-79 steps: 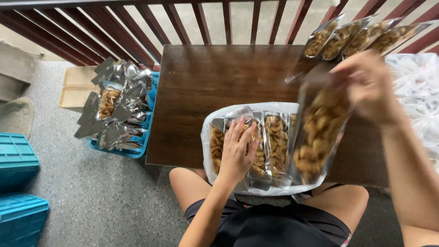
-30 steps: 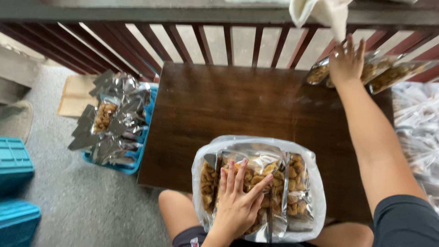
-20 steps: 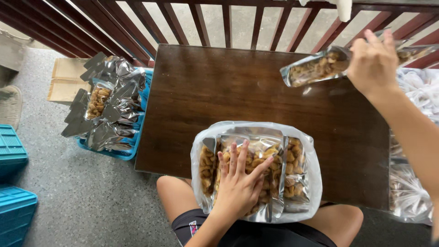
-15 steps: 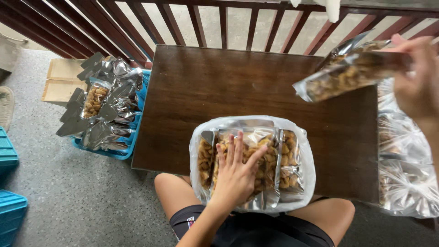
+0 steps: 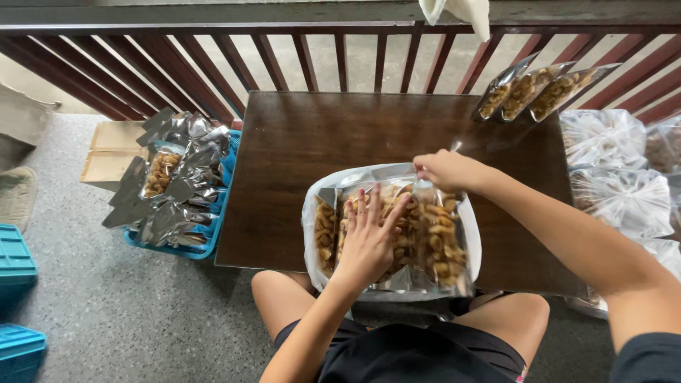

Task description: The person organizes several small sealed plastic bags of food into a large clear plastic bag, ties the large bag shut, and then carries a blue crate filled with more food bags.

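Pinching a clear snack pouch by its top edge, our right hand lays it onto the stack inside the large plastic bag at the counter's near edge; our left hand lies flat and open on the stack. Packing is underway; next, we judge, comes releasing and squaring it.

A dark brown wooden table stands against a red-brown railing. At its near edge lies a clear plastic bag packed with snack pouches. Three more snack pouches lean at the far right corner. Left of the table, on the speckled floor, sits a blue basket piled with pouches.
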